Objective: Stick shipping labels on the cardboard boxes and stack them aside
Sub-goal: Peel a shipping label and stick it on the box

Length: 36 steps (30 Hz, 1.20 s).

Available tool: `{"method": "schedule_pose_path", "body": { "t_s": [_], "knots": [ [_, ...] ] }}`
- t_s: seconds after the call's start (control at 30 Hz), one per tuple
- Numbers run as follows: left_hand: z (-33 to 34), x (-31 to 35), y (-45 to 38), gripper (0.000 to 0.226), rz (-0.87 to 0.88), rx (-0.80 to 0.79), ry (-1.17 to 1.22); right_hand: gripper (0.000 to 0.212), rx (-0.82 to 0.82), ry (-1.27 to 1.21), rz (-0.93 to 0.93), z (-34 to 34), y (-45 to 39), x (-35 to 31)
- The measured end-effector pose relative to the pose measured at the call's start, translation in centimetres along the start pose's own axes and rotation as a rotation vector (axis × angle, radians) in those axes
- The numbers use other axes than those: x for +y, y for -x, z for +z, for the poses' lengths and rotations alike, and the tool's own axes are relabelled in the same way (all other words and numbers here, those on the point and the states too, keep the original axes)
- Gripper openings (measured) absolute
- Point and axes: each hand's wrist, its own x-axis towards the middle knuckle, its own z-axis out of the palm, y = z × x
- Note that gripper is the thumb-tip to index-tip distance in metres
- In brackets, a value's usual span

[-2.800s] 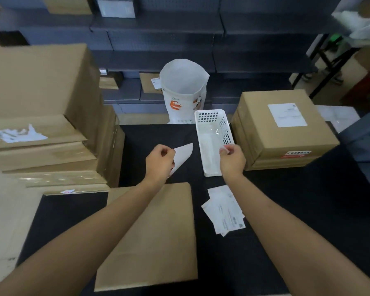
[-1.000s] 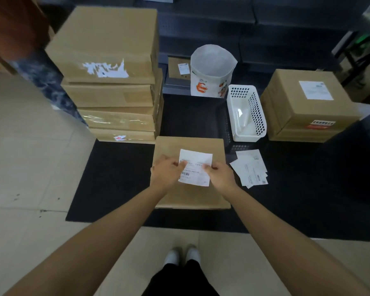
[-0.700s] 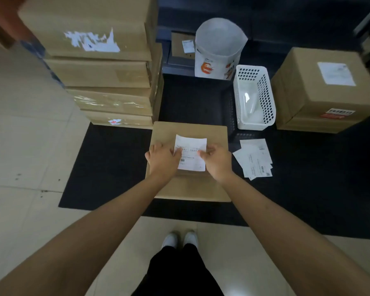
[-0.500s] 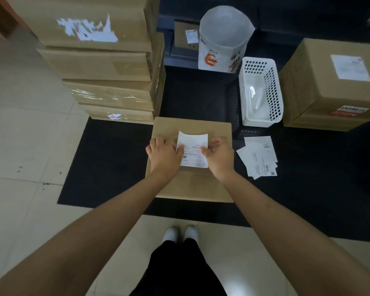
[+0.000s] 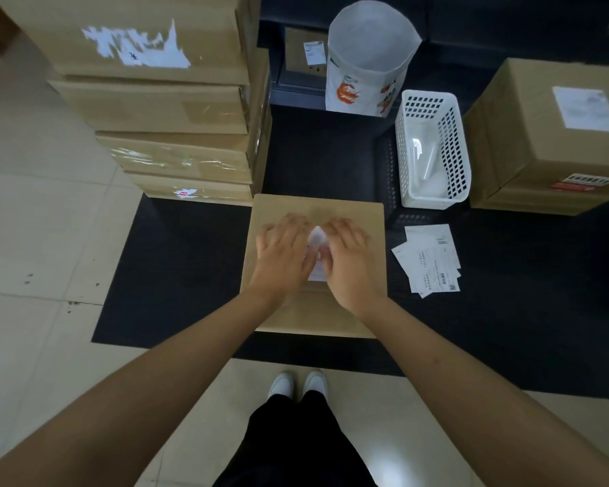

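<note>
My 2 hands have gone from pinching the label's side edges half a second ago to lying flat over it, so the label (image 5: pixel 316 253) is now down on the box (image 5: pixel 317 212) and I read this as the smoothing pass. My left hand (image 5: pixel 284 256) has its grip spread, fingers straight and palm down, covering the label's left part; my right hand (image 5: pixel 348 260) is the same on the right part, also spread and pinching nothing. Only a narrow white strip shows between the 2 hands, and both are blurred, which suggests they are sliding. The box lies flat on the black mat directly under both hands. To the right of my right hand sits the pile of spare labels (image 5: pixel 428 260), beyond it the basket (image 5: pixel 433 149), and beyond my left hand the stack (image 5: pixel 176 110) of boxes. With the label seated, what seems left for this box is pressing the edges and moving it aside.
</note>
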Motion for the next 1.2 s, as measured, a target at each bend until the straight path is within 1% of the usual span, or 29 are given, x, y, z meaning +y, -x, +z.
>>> {"method": "schedule_pose_path", "body": {
  "t_s": [0.07,0.13,0.2,0.37,0.5,0.53,0.63,0.67,0.73,0.77,0.87,0.93,0.97,1.0,1.03,1.07,1.1,1.13,1.2],
  "knots": [
    [0.2,-0.2,0.0,0.056,0.06,-0.142,-0.041,0.055,-0.161,0.055,-0.064,0.6,0.3,0.0],
    [0.7,-1.0,0.1,0.059,0.078,-0.272,-0.1,0.068,-0.307,0.124,-0.071,1.2,0.8,0.6],
    [1.0,-1.6,0.5,0.06,0.096,-0.327,-0.133,0.069,-0.33,0.155,-0.075,1.6,1.1,1.1],
    [1.5,-1.5,0.7,0.066,0.084,-0.284,-0.154,0.071,-0.328,0.166,-0.029,1.6,1.2,1.0],
    [1.6,-1.6,1.1,0.065,0.068,-0.278,-0.188,0.073,-0.335,0.186,-0.022,1.5,1.3,0.9],
    [1.6,-1.5,1.2,0.065,0.06,-0.272,-0.197,0.072,-0.328,0.203,0.006,1.6,1.4,1.0],
    [2.0,-1.2,1.8,0.066,-0.032,-0.23,-0.196,0.07,-0.271,0.216,0.229,1.8,1.8,2.0],
    [2.1,-1.2,1.8,0.068,-0.09,-0.204,-0.177,0.071,-0.259,0.226,0.262,1.9,1.9,2.3],
    [2.2,-1.1,1.9,0.07,-0.186,-0.171,-0.147,0.071,-0.25,0.213,0.267,2.1,2.1,2.2],
    [2.2,-1.1,1.9,0.071,-0.208,-0.166,-0.144,0.071,-0.239,0.194,0.27,2.2,2.1,2.1],
    [2.2,-1.2,1.8,0.073,-0.202,-0.152,-0.109,0.073,-0.227,0.186,0.289,2.3,2.0,1.7],
    [1.8,-1.5,1.7,0.072,-0.139,-0.134,-0.069,0.072,-0.2,0.207,0.238,1.7,1.9,1.6],
    [1.6,-1.6,1.8,0.071,-0.059,-0.13,-0.044,0.07,-0.177,0.2,0.152,1.4,2.0,1.6],
    [1.5,-1.6,2.0,0.07,0.042,-0.14,-0.025,0.068,-0.171,0.189,0.029,1.3,2.1,1.5],
    [1.4,-1.7,2.3,0.07,0.134,-0.175,-0.017,0.065,-0.187,0.182,-0.095,1.5,2.3,1.3],
    [1.3,-1.7,2.5,0.07,0.193,-0.225,-0.019,0.063,-0.217,0.181,-0.181,1.7,2.5,1.2],
    [1.5,-1.9,2.8,0.07,0.213,-0.268,-0.035,0.062,-0.248,0.189,-0.214,1.9,2.8,1.2],
    [1.8,-2.0,2.9,0.07,0.209,-0.284,-0.056,0.063,-0.275,0.206,-0.209,2.1,3.0,1.3],
    [2.2,-2.1,3.0,0.071,0.187,-0.277,-0.093,0.063,-0.292,0.239,-0.177,2.3,3.1,1.5]
  ]
}}
